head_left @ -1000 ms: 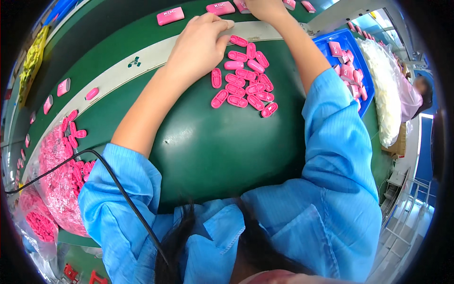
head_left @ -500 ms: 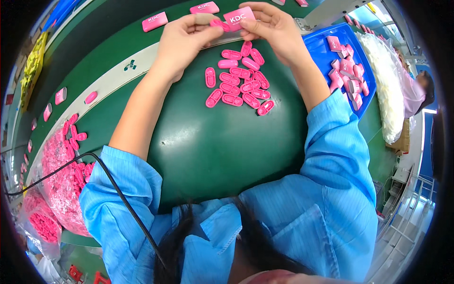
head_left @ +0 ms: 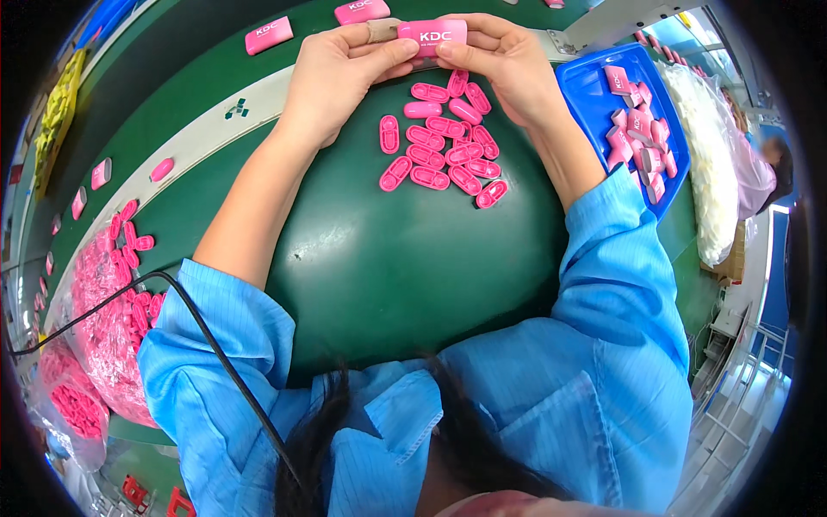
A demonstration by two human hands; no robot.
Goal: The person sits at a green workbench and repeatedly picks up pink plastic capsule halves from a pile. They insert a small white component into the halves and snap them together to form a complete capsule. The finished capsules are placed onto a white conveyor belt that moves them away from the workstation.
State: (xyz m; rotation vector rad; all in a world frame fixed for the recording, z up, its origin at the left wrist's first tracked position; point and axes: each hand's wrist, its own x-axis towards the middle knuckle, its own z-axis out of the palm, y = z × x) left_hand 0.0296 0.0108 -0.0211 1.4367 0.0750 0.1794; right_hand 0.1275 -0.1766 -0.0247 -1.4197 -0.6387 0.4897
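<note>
Both hands meet at the top middle of the head view on one small pink plastic case (head_left: 435,34) with white lettering. My right hand (head_left: 517,77) pinches its right side between thumb and fingers. My left hand (head_left: 332,82), a beige cover on one fingertip, is closed at the case's left end. A pink end cap sits against that end, mostly hidden by the fingers. Below the hands lie loose oval pink end caps (head_left: 425,156), most with the hollow side up, a few with the smooth side up.
On the right, a blue tray (head_left: 582,84) holds several pink cases (head_left: 639,125). More cases (head_left: 269,35) lie on the green belt beyond a pale rail (head_left: 194,142). Left, a clear bag (head_left: 99,297) spills pink caps. A black cable (head_left: 215,345) crosses my left sleeve.
The pink end cap in my left hand, earlier angled at the case's left end, is now against it. The case has turned level. Cases on the belt have shifted left.
</note>
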